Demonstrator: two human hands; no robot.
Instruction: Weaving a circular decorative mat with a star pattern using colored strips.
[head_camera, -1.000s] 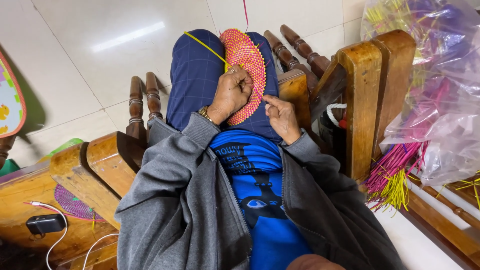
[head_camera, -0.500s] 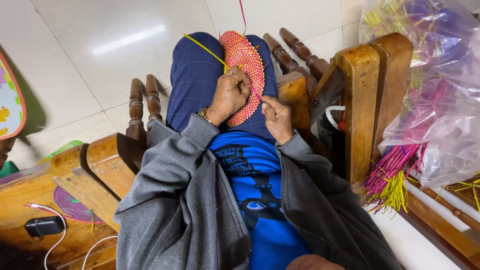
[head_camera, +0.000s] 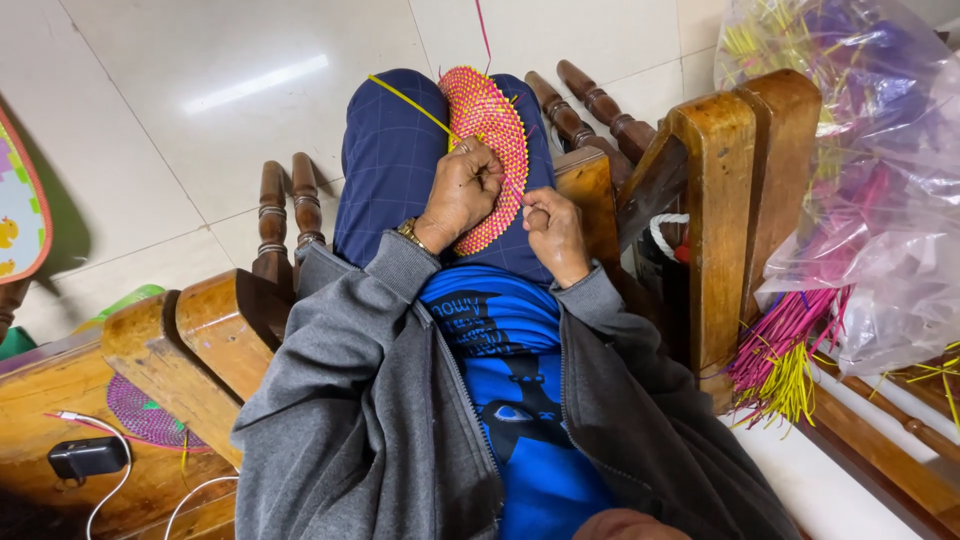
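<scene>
The woven pink-and-yellow disc (head_camera: 487, 150) stands on edge on the person's lap, against the blue trousers. The left hand (head_camera: 462, 193) closes its grip on the disc's near rim. The right hand (head_camera: 553, 228), just beside it, pinches a thin pink strand (head_camera: 513, 190) running into the weave. A yellow strand (head_camera: 405, 98) sticks out to the left.

Right hand (head_camera: 556, 232) moved in from beside woven pink-and-yellow disc (head_camera: 489, 150), now closed in fist at disc's lower right edge, pinching thin pink strand (head_camera: 514, 189). Left hand (head_camera: 459, 192) shifted slightly lower on disc, fingers curled tighter. Disc tilted slightly.
</scene>
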